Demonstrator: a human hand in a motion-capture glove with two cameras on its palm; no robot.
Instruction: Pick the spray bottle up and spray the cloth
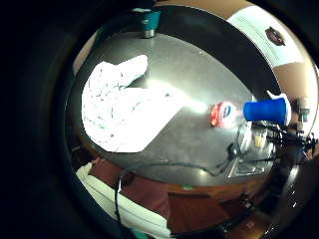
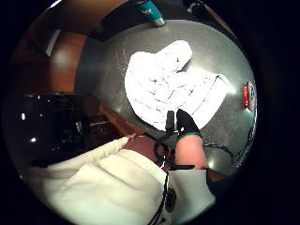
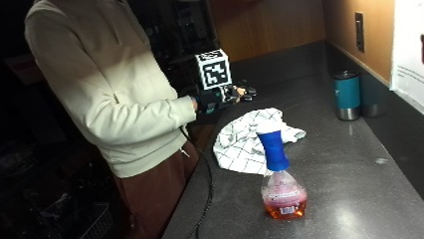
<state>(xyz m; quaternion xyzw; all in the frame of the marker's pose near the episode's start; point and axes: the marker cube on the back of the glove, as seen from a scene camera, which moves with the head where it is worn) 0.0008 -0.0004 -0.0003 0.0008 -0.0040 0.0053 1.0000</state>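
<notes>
The spray bottle (image 3: pixel 281 184) stands upright on the dark counter (image 3: pixel 351 159), near its front; it has a blue spray head and reddish liquid in a clear body. Behind it a white checked cloth (image 3: pixel 245 139) lies crumpled by the counter's edge. My gloved right hand (image 3: pixel 222 99) hovers in the air over that edge, to the left of the cloth and well away from the bottle, fingers relaxed and holding nothing. The palm views look down on the cloth (image 1: pixel 119 107) (image 2: pixel 168 86) and the bottle (image 1: pixel 251 112) (image 2: pixel 247 96) from above. A gloved fingertip (image 2: pixel 186 123) shows over the cloth's edge.
A teal tumbler (image 3: pixel 347 94) (image 1: pixel 148 22) (image 2: pixel 151 11) stands at the back by the wooden wall, with a darker cup beside it. A white paper (image 3: pixel 407 45) hangs on the wall at the right. A black cable trails down the counter's front edge.
</notes>
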